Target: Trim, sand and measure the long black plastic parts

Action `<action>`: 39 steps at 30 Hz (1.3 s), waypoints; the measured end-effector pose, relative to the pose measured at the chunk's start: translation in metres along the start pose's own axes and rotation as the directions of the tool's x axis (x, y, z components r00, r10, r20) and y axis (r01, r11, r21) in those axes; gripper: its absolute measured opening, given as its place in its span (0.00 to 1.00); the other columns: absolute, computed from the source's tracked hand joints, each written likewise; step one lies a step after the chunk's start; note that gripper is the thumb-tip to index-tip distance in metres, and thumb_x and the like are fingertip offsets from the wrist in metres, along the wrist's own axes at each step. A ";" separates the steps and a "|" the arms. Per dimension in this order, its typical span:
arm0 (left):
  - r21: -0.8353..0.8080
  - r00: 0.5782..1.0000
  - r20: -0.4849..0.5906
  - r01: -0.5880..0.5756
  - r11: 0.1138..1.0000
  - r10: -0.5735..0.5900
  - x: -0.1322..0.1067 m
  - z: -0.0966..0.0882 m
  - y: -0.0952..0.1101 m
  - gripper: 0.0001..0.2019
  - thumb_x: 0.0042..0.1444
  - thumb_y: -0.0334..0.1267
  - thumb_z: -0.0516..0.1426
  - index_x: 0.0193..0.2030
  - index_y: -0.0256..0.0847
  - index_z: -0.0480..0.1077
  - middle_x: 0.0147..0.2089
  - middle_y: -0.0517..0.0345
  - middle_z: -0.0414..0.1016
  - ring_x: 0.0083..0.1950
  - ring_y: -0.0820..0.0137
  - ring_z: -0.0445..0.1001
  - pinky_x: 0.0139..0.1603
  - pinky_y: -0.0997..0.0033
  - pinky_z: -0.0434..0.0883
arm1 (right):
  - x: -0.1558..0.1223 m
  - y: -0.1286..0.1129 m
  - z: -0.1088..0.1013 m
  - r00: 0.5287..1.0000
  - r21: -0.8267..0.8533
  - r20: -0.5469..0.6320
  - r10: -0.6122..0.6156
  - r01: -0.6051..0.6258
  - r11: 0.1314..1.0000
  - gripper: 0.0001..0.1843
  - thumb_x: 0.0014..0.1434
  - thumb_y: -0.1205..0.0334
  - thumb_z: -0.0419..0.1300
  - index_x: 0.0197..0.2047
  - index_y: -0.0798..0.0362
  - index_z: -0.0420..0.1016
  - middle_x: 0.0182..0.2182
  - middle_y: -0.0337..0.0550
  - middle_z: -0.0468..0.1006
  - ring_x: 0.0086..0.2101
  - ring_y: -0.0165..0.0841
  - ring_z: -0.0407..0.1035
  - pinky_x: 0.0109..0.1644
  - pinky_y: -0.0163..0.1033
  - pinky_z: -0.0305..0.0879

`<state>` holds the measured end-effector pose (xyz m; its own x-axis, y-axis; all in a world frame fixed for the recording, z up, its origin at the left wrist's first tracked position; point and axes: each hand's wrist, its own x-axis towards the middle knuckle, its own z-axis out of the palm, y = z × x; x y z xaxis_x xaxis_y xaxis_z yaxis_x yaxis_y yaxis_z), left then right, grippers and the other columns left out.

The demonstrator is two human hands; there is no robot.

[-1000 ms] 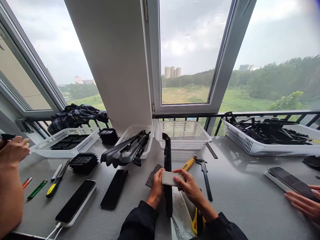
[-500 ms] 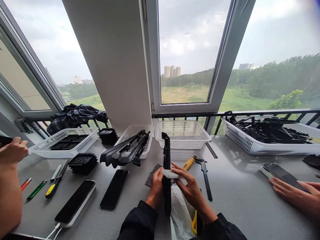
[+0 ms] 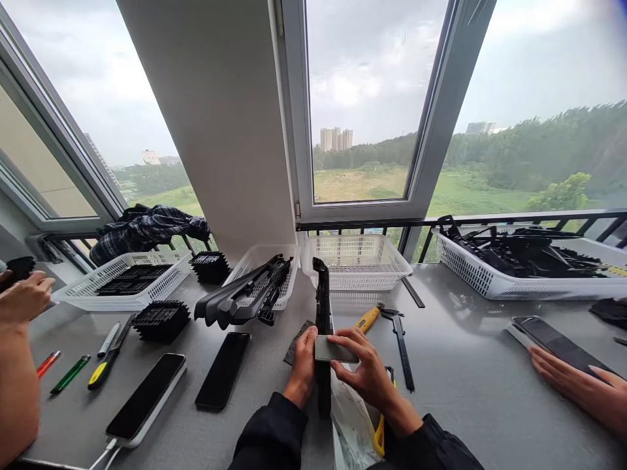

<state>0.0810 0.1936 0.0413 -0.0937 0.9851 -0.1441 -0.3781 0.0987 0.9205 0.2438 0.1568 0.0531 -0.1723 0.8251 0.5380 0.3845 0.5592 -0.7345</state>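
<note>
A long black plastic part (image 3: 322,300) with a bent top end points away from me over the table. Beside its left edge, my left hand (image 3: 302,365) is closed on it, fingertips near the middle. My right hand (image 3: 365,365) pinches a flat pale grey block (image 3: 337,350) between thumb and fingers, and the block lies across the black part. Under my right forearm is a crumpled clear plastic bag (image 3: 350,418), with a yellow-handled tool (image 3: 379,434) partly hidden beside it. A dark grey cloth-like piece (image 3: 296,343) shows behind my left hand.
White baskets (image 3: 360,281) line the window side; one holds long black parts (image 3: 245,294), another a heap of black pieces (image 3: 529,254). A yellow-handled tool (image 3: 368,318) and calipers (image 3: 402,349) lie right. Phones (image 3: 223,372) lie left. Other people's hands (image 3: 578,385) work at both sides.
The pale block has tilted so that its broad face now shows toward me, and my right fingers have shifted over it. My left hand stays on the black part.
</note>
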 end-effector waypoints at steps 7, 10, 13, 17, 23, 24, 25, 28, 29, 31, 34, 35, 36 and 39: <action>0.030 0.999 -0.009 -0.032 0.999 0.032 0.001 0.001 0.000 0.35 0.41 0.74 0.71 0.28 0.43 0.66 0.27 0.67 0.61 0.30 0.72 0.58 0.31 0.70 0.62 | -0.002 -0.001 0.004 1.000 -0.035 -0.015 -0.017 0.017 0.999 0.28 0.57 0.72 0.67 0.59 0.41 0.84 0.52 0.44 0.81 0.53 0.43 0.74 0.61 0.49 0.73; 0.048 0.997 -0.025 -0.065 0.997 0.066 0.001 0.002 0.000 0.34 0.44 0.73 0.71 0.28 0.43 0.67 0.28 0.66 0.62 0.31 0.71 0.59 0.33 0.70 0.62 | 0.000 0.002 0.001 0.999 -0.072 -0.050 -0.009 0.005 0.997 0.28 0.57 0.73 0.67 0.58 0.42 0.85 0.51 0.46 0.81 0.52 0.46 0.73 0.63 0.54 0.70; 0.067 0.995 -0.023 -0.092 0.993 0.094 0.000 0.002 0.000 0.32 0.46 0.71 0.71 0.27 0.43 0.67 0.28 0.66 0.62 0.31 0.71 0.59 0.33 0.70 0.62 | 0.000 0.005 -0.004 0.995 -0.096 -0.095 0.008 -0.017 0.995 0.26 0.58 0.71 0.67 0.58 0.44 0.84 0.51 0.47 0.81 0.52 0.48 0.72 0.63 0.56 0.68; 0.081 0.993 -0.036 -0.106 0.991 0.109 0.000 -0.001 0.002 0.32 0.47 0.71 0.70 0.27 0.43 0.67 0.28 0.66 0.62 0.31 0.71 0.59 0.33 0.71 0.61 | -0.001 0.003 -0.005 0.997 -0.074 -0.077 -0.017 0.012 0.997 0.26 0.58 0.71 0.66 0.58 0.44 0.84 0.51 0.46 0.80 0.53 0.45 0.73 0.62 0.51 0.71; 0.039 0.995 -0.071 -0.072 0.997 0.075 0.001 -0.002 0.004 0.33 0.43 0.72 0.71 0.29 0.43 0.67 0.28 0.67 0.65 0.31 0.71 0.62 0.34 0.71 0.64 | 0.001 0.003 -0.002 0.998 -0.045 -0.056 -0.024 0.022 0.999 0.27 0.54 0.73 0.65 0.55 0.43 0.84 0.50 0.45 0.80 0.52 0.45 0.74 0.61 0.49 0.71; 0.026 0.995 -0.072 -0.062 0.998 0.064 0.001 -0.002 0.004 0.34 0.43 0.73 0.71 0.29 0.43 0.68 0.28 0.67 0.65 0.31 0.71 0.63 0.34 0.71 0.65 | 0.001 0.004 -0.003 0.998 -0.044 -0.064 -0.016 0.013 0.999 0.26 0.55 0.73 0.64 0.56 0.44 0.83 0.51 0.45 0.80 0.53 0.45 0.73 0.62 0.50 0.71; 0.013 0.996 -0.075 -0.051 0.999 0.052 0.001 -0.002 0.005 0.34 0.42 0.73 0.72 0.29 0.43 0.69 0.28 0.66 0.66 0.31 0.71 0.64 0.34 0.71 0.66 | 0.001 0.004 -0.004 0.998 -0.040 -0.069 -0.009 0.006 0.999 0.25 0.56 0.72 0.64 0.56 0.45 0.83 0.51 0.46 0.80 0.53 0.46 0.73 0.62 0.50 0.71; -0.026 0.995 -0.103 -0.018 1.000 0.015 0.001 -0.004 0.007 0.33 0.40 0.71 0.73 0.32 0.41 0.73 0.31 0.61 0.74 0.34 0.68 0.70 0.38 0.69 0.70 | -0.001 0.000 -0.007 0.999 -0.011 -0.043 -0.006 0.005 1.000 0.24 0.58 0.71 0.63 0.57 0.46 0.81 0.52 0.48 0.79 0.54 0.44 0.74 0.63 0.48 0.71; -0.039 0.993 -0.119 -0.007 0.999 0.002 0.001 -0.005 0.008 0.32 0.40 0.69 0.74 0.33 0.41 0.75 0.34 0.58 0.77 0.37 0.66 0.73 0.40 0.68 0.71 | -0.002 -0.002 -0.007 1.000 0.004 -0.019 -0.011 0.011 1.000 0.24 0.58 0.70 0.63 0.56 0.46 0.82 0.52 0.47 0.79 0.53 0.43 0.75 0.62 0.46 0.72; -0.062 0.988 -0.151 0.011 0.998 -0.020 0.002 -0.008 0.009 0.31 0.41 0.66 0.76 0.37 0.41 0.78 0.39 0.54 0.82 0.42 0.63 0.78 0.45 0.66 0.73 | -0.004 -0.009 -0.004 0.999 0.037 0.041 -0.028 0.027 0.999 0.25 0.55 0.71 0.63 0.55 0.45 0.82 0.51 0.45 0.80 0.52 0.41 0.77 0.58 0.42 0.74; -0.094 0.987 -0.150 0.035 0.995 -0.049 0.003 -0.009 0.011 0.30 0.41 0.63 0.77 0.38 0.40 0.80 0.39 0.53 0.83 0.44 0.62 0.79 0.46 0.67 0.75 | -0.005 -0.014 0.002 0.995 0.064 0.095 -0.038 0.032 0.997 0.27 0.51 0.72 0.65 0.54 0.45 0.84 0.51 0.44 0.81 0.51 0.40 0.78 0.57 0.40 0.74; -0.105 0.989 -0.133 0.045 0.994 -0.058 0.003 -0.008 0.010 0.30 0.41 0.64 0.77 0.37 0.40 0.79 0.38 0.54 0.83 0.42 0.63 0.79 0.45 0.67 0.75 | -0.005 -0.013 0.003 0.995 0.065 0.095 -0.032 0.025 0.998 0.27 0.51 0.72 0.65 0.54 0.44 0.84 0.51 0.44 0.81 0.51 0.40 0.78 0.58 0.41 0.74; -0.114 0.992 -0.109 0.057 0.992 -0.070 0.002 -0.007 0.009 0.31 0.42 0.66 0.76 0.36 0.39 0.78 0.35 0.56 0.82 0.40 0.63 0.79 0.42 0.67 0.75 | -0.004 -0.012 0.004 0.996 0.064 0.087 -0.020 0.015 0.998 0.27 0.51 0.72 0.65 0.54 0.44 0.84 0.51 0.44 0.82 0.51 0.41 0.77 0.59 0.42 0.74; -0.130 0.993 -0.025 0.113 0.985 -0.117 -0.001 -0.002 0.004 0.34 0.45 0.73 0.71 0.34 0.39 0.76 0.30 0.59 0.78 0.33 0.67 0.76 0.34 0.69 0.73 | -0.002 -0.002 0.003 0.999 0.051 0.023 0.040 -0.041 0.998 0.24 0.56 0.69 0.66 0.55 0.44 0.84 0.51 0.45 0.81 0.53 0.43 0.76 0.61 0.45 0.72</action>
<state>0.0775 0.1925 0.0446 -0.0721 0.9629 -0.2600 -0.5024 0.1901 0.8435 0.2406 0.1541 0.0518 -0.1778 0.8486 0.4983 0.3449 0.5280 -0.7761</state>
